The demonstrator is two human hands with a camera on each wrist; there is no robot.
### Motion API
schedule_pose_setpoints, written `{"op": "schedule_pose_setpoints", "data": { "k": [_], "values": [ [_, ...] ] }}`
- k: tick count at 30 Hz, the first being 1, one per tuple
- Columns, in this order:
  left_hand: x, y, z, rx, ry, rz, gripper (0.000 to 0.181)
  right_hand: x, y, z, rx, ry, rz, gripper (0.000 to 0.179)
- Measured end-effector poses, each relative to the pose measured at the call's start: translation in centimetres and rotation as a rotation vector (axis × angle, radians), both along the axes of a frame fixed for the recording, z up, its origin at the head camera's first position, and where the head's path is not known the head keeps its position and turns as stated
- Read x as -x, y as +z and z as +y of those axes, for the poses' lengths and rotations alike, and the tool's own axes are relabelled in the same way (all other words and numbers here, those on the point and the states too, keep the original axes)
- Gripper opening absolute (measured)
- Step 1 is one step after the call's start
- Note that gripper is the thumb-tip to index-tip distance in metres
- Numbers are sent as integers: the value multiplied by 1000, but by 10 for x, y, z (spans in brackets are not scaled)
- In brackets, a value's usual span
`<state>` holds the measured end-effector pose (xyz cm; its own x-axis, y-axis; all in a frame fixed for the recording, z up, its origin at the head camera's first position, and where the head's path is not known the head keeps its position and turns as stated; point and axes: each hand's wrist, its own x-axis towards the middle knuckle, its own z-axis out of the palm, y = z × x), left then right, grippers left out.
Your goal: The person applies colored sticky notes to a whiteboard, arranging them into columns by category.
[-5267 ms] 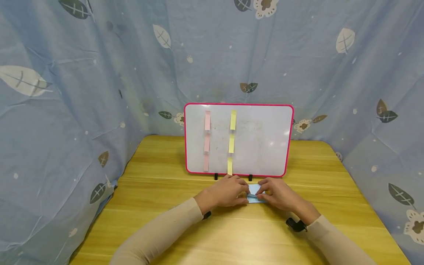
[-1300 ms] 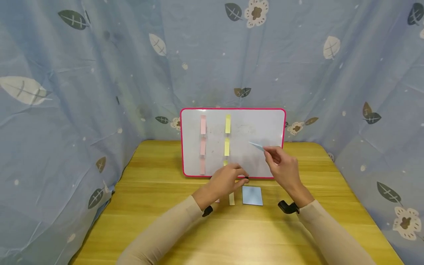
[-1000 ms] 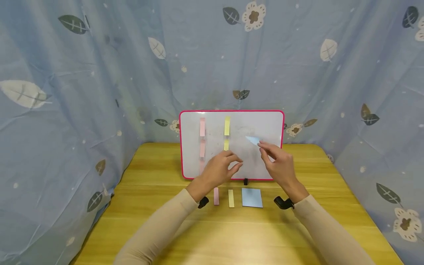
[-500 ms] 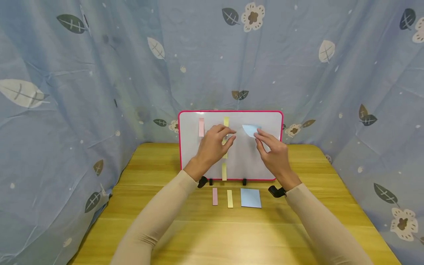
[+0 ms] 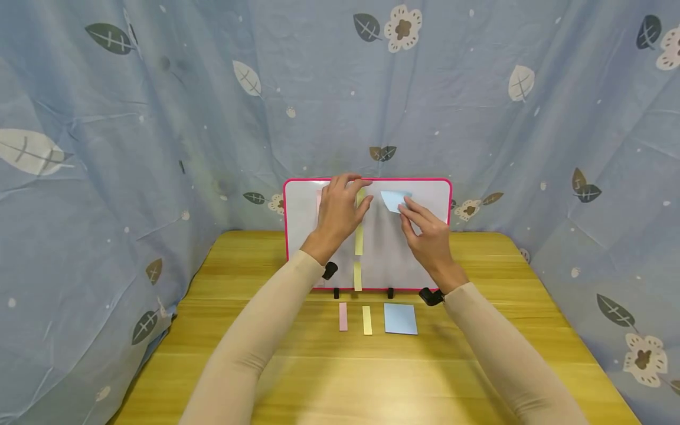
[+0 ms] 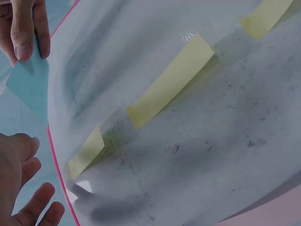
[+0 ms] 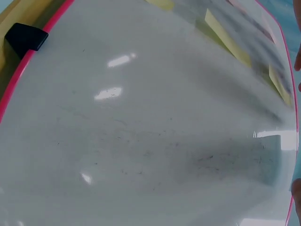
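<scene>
My right hand (image 5: 429, 239) pinches a light blue sticky note (image 5: 392, 200) by its right edge, in front of the upper right half of the whiteboard (image 5: 409, 254). In the left wrist view that note (image 6: 29, 82) hangs down from the thumb and fingers, near the board's pink edge. My left hand (image 5: 338, 209) is raised before the board's upper left part, thumb and fingers spread apart with nothing between them. It hides most of the pink strips (image 5: 319, 200) and part of the yellow strips (image 5: 359, 239) stuck there in columns.
On the wooden table (image 5: 350, 378) lie a pink strip pad (image 5: 343, 317), a yellow strip pad (image 5: 367, 320) and a square blue sticky note pad (image 5: 401, 319). Black feet (image 5: 390, 293) prop up the board. A patterned blue curtain (image 5: 319, 88) surrounds the table.
Both hands were at the blue pad on the table. The right hand has peeled off a blue note and raised it to the board's upper part. The left hand has risen too.
</scene>
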<state>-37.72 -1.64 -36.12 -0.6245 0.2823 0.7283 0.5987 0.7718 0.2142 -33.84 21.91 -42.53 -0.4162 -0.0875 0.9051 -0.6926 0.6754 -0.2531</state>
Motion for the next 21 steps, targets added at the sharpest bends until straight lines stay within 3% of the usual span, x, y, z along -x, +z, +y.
{"op": "schedule_pose_setpoints", "data": {
  "k": [5, 21],
  "values": [
    [7, 1, 5, 15, 36, -40, 35, 7, -1, -6, 13, -1, 2, 29],
    [20, 9, 19, 84, 143, -76, 35, 20, -4, -12, 12, -24, 10, 27]
  ]
}}
